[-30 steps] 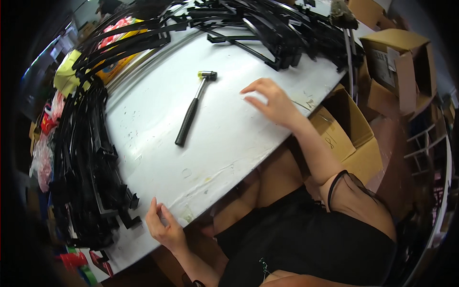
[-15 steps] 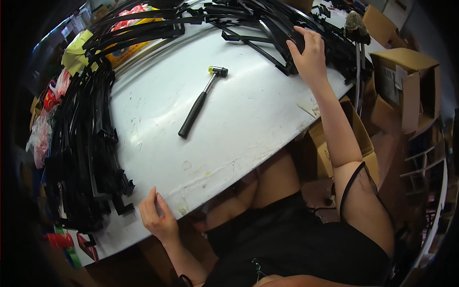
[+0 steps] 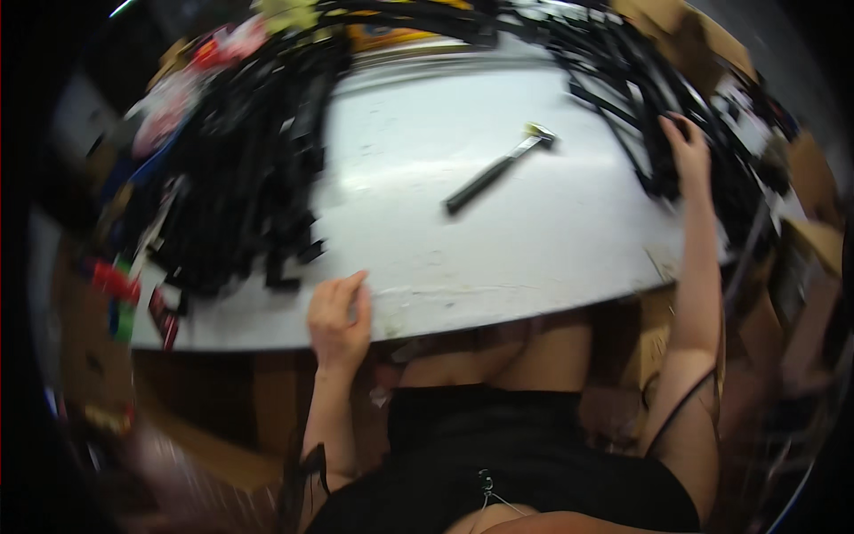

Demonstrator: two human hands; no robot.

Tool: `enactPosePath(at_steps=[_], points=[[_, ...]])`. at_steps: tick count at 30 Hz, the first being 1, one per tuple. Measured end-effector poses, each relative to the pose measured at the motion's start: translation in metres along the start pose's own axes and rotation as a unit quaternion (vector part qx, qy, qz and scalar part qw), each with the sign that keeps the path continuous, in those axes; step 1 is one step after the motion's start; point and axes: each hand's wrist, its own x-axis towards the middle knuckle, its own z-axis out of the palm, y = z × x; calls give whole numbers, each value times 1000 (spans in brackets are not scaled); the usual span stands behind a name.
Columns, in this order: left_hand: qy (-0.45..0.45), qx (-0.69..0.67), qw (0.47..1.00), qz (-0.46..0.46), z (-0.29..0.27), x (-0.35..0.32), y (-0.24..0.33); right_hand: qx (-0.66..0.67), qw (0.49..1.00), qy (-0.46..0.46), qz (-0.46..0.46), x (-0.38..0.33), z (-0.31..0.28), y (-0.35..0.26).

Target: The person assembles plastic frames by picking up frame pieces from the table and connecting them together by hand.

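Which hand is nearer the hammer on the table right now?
Right, by a small margin. The right hand is off past the head end of the hammer, on the black strips. The left hand rests at the table's near edge, below the handle end.

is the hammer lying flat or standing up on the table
Lying flat. The hammer rests on its side on the white table, dark handle pointing toward the near edge, head away, with neither hand touching it.

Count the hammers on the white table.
1: the hammer lies mid-table, between the left hand and right hand. The black parts piles could hide others.
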Motion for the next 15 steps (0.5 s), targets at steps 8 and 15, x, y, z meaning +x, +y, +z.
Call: enactPosePath(at_steps=[8,15], points=[[191,-122,974,-11,-116,68,-11,233,963,34,134,-3,1,35],[267,-208,932,-133,-202,180,-108,-80,963,172,-193,-76,25,-7]])
